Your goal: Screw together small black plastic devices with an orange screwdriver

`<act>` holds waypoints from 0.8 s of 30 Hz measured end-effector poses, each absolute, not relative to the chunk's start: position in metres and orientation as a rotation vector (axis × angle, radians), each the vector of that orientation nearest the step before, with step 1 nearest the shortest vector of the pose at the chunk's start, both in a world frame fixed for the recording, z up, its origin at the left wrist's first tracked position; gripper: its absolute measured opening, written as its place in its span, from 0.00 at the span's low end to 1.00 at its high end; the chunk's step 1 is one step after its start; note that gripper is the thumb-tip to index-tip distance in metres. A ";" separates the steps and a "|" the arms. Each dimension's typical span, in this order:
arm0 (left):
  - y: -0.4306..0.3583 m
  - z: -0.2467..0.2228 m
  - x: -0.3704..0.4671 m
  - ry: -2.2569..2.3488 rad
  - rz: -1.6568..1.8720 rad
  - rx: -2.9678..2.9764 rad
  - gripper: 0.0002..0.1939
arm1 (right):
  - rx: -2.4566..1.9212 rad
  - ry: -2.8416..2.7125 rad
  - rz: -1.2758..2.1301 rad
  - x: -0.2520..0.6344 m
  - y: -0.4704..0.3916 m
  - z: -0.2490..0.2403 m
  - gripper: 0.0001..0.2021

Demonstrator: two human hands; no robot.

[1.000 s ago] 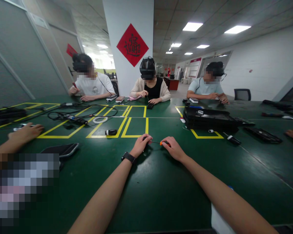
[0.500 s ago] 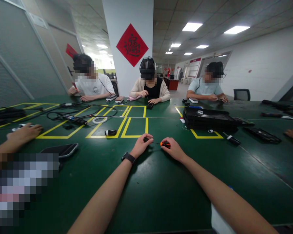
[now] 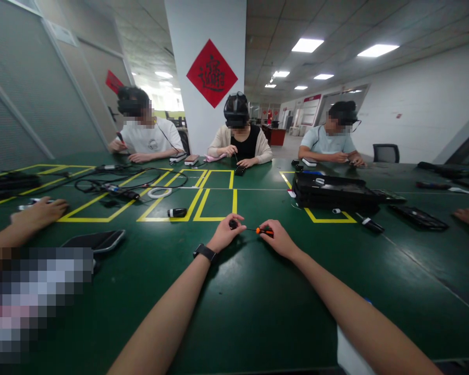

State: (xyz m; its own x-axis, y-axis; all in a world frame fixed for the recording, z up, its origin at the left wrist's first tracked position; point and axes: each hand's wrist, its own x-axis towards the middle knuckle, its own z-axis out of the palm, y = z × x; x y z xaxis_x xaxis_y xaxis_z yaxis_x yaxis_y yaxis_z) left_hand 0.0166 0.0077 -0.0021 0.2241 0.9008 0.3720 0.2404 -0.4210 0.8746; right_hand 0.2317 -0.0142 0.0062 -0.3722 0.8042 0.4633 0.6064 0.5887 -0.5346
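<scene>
My left hand [image 3: 225,234], with a black watch on its wrist, pinches a small black part [image 3: 233,224] just above the green table [image 3: 250,312]. My right hand [image 3: 278,238] grips a small screwdriver [image 3: 264,230] with an orange and black handle. Its thin shaft points left, with the tip at the black part. Both hands hover close together near the table's middle, in front of a yellow taped rectangle [image 3: 217,204].
A black case [image 3: 336,191] lies to the right, and a black and white cylinder [image 3: 177,212], a white ring [image 3: 160,192] and tangled cables [image 3: 117,187] to the left. A dark tray [image 3: 96,240] and a neighbour's hand [image 3: 39,213] are at left. Three people sit opposite.
My left hand has turned slightly, so the black part shows more between the fingers. The screwdriver stays at the part. The view has shifted a little.
</scene>
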 end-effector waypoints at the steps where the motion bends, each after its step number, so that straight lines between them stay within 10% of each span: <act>1: 0.008 -0.002 0.017 1.059 1.217 1.808 0.17 | -1.115 -2.104 0.366 0.232 -0.015 0.007 0.07; 24: 0.005 0.000 0.018 1.108 1.227 1.809 0.17 | -1.097 -2.201 0.344 0.226 -0.018 0.009 0.11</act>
